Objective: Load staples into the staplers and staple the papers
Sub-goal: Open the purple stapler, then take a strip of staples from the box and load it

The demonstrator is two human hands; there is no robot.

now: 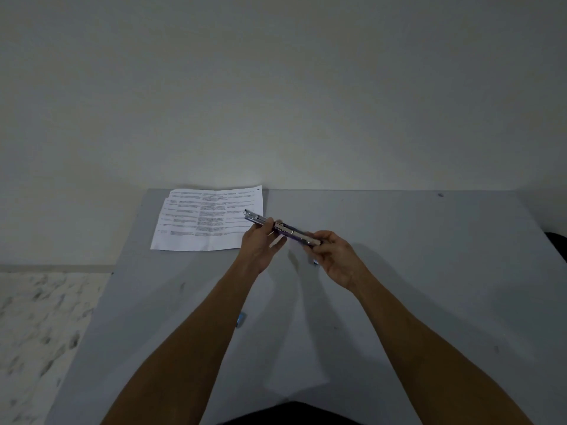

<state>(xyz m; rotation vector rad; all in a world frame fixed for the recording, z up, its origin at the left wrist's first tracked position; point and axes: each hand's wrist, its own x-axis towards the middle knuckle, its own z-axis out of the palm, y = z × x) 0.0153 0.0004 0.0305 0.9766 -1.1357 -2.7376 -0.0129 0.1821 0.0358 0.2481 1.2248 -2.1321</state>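
Stapler [282, 229]: a long metal and purple tool, being held up above the table just above the centre of the frame, lying slantwise from upper left to lower right, its bright metal channel facing upward.
Left hand [260, 246]: reaching in from the lower left, its fingers [266, 223] closing around the stapler's upper-left half, thumb lying underneath.
Right hand [336, 256]: coming in from the lower right, its fingertips pinching the stapler's lower-right end.
Papers [208, 219]: printed white sheets lying flat at the table's far left corner, upper left of the hands; the stapler's far tip is overlapping their right edge in the view, though whether it is touching them cannot be told.
Table [429, 271]: a grey surface filling the lower half of the frame, butting against a pale wall.
Small blue item [241, 319]: lying on the table beside the left forearm, too small to identify.
Another small item [315, 262]: sitting just under the right hand, unclear.
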